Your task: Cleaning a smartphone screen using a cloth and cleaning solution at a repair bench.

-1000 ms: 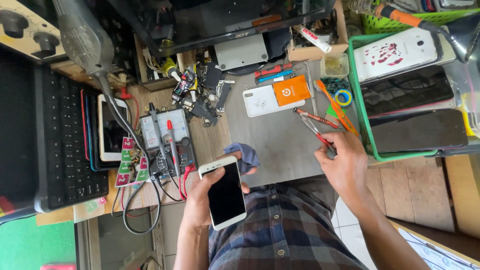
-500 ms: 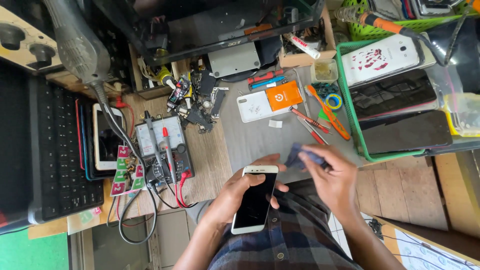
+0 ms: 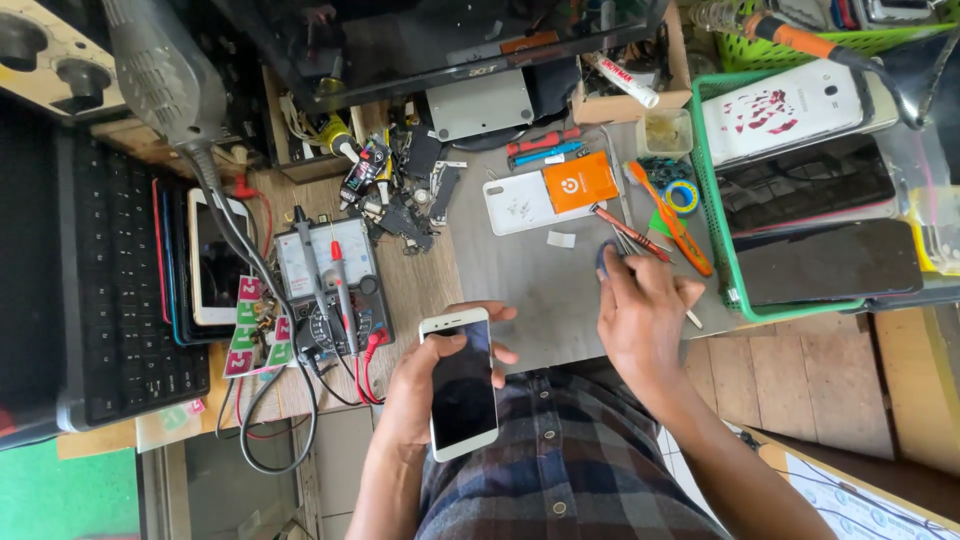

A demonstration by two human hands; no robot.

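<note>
The left hand [image 3: 425, 385] held a white smartphone [image 3: 460, 383] screen-up above the lap, fingers wrapped round its edges. The right hand [image 3: 640, 320] pressed a small blue object [image 3: 604, 258] to the grey surface [image 3: 530, 290], fingers narrow. A firm, level grip on the phone appeared advisable.

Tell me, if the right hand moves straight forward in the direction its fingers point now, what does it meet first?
The right hand points up the bench. Most likely it first meets the thin red-handled tool lying just beyond its fingertips, then the white phone back cover with the orange card. Depth is unclear.
</note>
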